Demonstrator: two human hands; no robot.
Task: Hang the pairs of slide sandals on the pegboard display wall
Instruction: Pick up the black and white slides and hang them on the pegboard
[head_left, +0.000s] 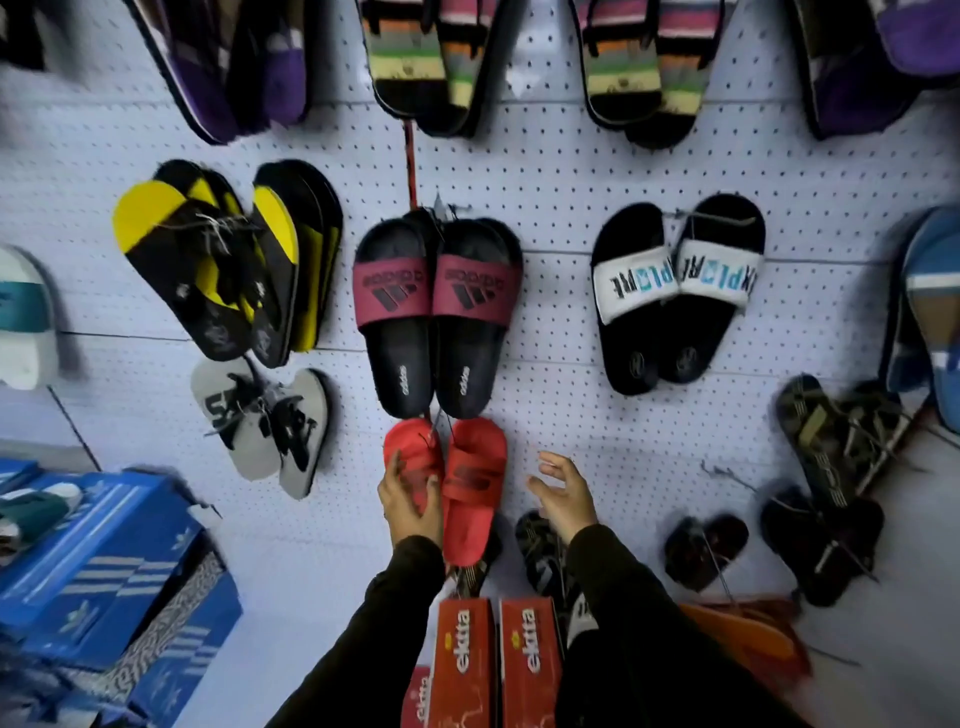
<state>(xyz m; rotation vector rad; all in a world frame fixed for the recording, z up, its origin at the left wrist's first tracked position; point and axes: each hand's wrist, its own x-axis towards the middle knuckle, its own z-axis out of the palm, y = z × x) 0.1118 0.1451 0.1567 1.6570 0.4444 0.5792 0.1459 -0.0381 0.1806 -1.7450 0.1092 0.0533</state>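
Note:
A pair of red slide sandals (470, 488) hangs against the white pegboard wall (566, 171), just below a black pair with maroon straps (439, 312). My left hand (408, 501) grips the left red sandal, fingers wrapped over its strap. My right hand (566, 496) hovers a little to the right of the pair, fingers spread, holding nothing. Both sleeves are dark. The hook that carries the red pair is hidden behind the sandals above.
Other pairs hang around: yellow-black flip-flops (223, 260), grey slides (270, 431), black slides with white straps (675, 296), dark pairs at lower right (826, 499). Blue shoe boxes (104, 566) stack at lower left. Red boxes (493, 665) stand below my arms.

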